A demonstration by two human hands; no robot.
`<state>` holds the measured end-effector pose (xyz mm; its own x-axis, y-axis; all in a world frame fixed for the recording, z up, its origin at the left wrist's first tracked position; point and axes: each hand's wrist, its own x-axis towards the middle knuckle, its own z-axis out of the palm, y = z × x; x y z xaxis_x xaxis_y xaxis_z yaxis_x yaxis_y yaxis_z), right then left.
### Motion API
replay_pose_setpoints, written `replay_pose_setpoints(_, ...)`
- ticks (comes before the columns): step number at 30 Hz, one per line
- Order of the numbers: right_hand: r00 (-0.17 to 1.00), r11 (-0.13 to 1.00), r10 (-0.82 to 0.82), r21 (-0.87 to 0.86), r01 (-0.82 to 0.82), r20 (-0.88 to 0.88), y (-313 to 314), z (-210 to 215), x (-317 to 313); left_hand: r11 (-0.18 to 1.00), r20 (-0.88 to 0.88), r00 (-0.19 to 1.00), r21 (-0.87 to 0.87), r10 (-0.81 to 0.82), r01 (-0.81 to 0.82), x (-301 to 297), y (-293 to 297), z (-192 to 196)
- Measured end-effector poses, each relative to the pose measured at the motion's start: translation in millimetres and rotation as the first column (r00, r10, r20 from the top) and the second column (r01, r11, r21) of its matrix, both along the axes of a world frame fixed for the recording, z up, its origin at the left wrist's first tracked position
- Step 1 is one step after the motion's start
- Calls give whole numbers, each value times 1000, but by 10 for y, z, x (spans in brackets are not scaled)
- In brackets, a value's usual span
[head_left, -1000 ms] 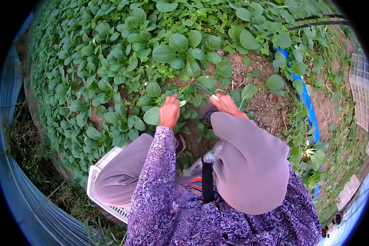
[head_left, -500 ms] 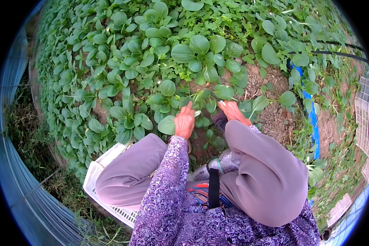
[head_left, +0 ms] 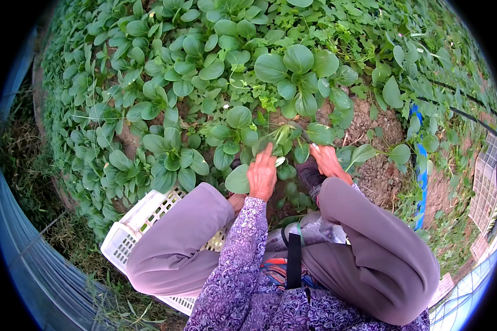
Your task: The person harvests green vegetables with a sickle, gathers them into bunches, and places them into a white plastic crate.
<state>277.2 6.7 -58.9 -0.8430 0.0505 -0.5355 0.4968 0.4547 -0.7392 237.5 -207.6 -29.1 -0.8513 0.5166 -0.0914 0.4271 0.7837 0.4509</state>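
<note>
I am squatting at the edge of a bed of leafy green plants. My left hand reaches forward in a purple patterned sleeve and closes on the pale stems of one leafy green plant in front of my knees. My right hand rests just to the right of it at the plant's base, fingers together against the soil. Whether it holds anything is hidden by leaves.
A white slatted plastic crate sits under my left knee. Bare soil lies to the right, beside a blue strip and black hoses. Dense greens fill the bed ahead. Plastic sheeting borders the left.
Both hands stay at the same plant while the view shifts, so they sit lower and further right in the picture. My left hand has closed further onto the stems.
</note>
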Motion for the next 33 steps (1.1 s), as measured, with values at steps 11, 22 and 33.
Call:
replay_pose_setpoints(11,993,987,-55,-147,70,101,17,14,-46,981,225,964,97,142,-167,-223,-22,97)
replay_pose_setpoints(22,970,974,-90,-182,133,226,-123,169,-124,922,304,872,-87,384,-376,-544,-5,41)
replay_pose_setpoints(33,769,914,378,340,-222,-515,-127,-259,212,871,328,807,-206,491,-445,-642,6,-289)
